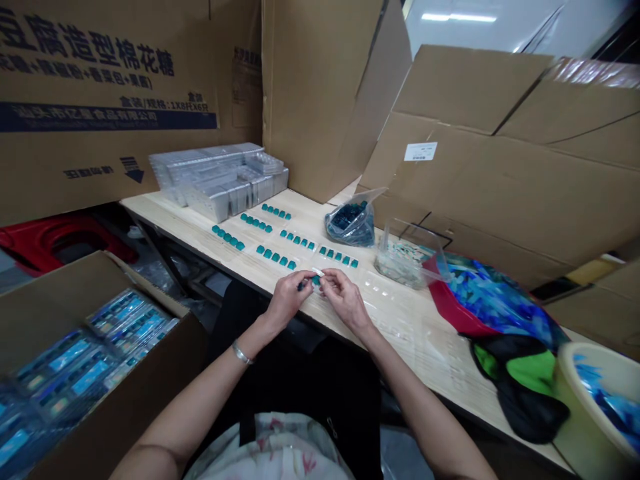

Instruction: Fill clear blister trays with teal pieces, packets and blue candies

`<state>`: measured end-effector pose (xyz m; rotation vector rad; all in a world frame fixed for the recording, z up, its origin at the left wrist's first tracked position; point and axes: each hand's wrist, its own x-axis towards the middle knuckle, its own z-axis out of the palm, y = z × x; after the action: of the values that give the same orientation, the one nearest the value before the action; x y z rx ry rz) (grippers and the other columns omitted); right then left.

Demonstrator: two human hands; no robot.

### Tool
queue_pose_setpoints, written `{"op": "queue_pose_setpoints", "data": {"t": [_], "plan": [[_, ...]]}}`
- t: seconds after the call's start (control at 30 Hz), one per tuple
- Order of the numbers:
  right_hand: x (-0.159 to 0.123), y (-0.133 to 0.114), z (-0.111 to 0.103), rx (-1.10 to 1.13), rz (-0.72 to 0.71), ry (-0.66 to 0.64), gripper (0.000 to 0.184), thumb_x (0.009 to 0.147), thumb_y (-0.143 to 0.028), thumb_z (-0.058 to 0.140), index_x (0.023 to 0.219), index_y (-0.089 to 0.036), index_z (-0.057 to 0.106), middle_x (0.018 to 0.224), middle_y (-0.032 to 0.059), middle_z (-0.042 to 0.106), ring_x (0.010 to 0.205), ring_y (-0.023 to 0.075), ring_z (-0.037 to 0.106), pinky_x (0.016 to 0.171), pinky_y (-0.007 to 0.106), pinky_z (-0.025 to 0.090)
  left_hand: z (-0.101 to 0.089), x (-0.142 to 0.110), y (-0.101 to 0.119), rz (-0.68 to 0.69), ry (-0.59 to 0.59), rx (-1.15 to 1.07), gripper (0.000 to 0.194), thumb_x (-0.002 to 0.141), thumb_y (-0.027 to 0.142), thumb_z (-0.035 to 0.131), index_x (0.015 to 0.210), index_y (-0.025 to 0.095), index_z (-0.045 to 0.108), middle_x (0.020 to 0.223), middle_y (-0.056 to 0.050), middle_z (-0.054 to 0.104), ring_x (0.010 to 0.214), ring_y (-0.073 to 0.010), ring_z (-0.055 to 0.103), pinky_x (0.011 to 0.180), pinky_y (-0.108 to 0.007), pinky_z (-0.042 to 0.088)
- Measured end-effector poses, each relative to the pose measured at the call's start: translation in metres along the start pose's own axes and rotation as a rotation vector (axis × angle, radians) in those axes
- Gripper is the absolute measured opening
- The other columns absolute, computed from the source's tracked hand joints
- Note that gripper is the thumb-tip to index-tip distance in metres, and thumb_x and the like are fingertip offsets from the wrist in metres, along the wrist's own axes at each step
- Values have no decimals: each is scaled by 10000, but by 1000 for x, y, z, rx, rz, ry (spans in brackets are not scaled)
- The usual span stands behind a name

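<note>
My left hand (290,297) and my right hand (343,297) meet over the near edge of the wooden table (410,327). Both are closed in a pinch. Between the fingertips sits a small teal piece (315,281), with a small white piece (319,271) just above it at the right hand's fingertips. Beyond the hands, several short rows of teal pieces (277,257) lie on the table. A clear plastic tray (395,307) lies flat to the right of my right hand.
A stack of clear plastic trays (220,177) stands at the back left. A clear bag of dark teal pieces (351,223), a clear tub (407,260), a red basin (480,300) and a cream bucket (595,393) line the right. A carton of blue packs (85,360) sits at the left.
</note>
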<state>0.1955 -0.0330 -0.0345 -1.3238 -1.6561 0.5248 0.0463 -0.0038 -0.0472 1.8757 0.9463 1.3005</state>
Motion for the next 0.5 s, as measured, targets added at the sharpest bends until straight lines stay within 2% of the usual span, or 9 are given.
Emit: {"op": "queue_pose_setpoints", "data": {"t": [0.1,0.23,0.4,0.5], "plan": [[2,0,-3,220,215,-11,292,755,-424,584,872,-159,616,672,30,650,573,144,618,575,271,528,3,-4,2,68,-13,32,224,785,179,518,965,214,648,912,-53,678,829,-169,624,824,-307,465],[4,-4,-7,330,336,3,306,680,-433,657,791,-148,642,600,25,651,555,154,625,607,295,531,5,-6,4,-15,-56,-50,243,801,232,525,1020,193,623,835,-47,679,614,-132,617,692,-275,493],[-5,-4,-4,402,341,0,279,642,-391,693,766,-149,629,602,22,658,566,153,632,614,292,528,4,-10,1,80,-73,25,217,816,203,497,976,204,644,890,-63,671,748,-152,617,790,-294,468],[-10,1,-6,329,285,-41,243,677,-364,666,786,-149,646,627,31,669,588,161,636,606,289,524,2,-14,-5,28,-96,6,226,836,244,472,983,218,641,912,-58,666,643,-128,605,694,-272,492]]}}
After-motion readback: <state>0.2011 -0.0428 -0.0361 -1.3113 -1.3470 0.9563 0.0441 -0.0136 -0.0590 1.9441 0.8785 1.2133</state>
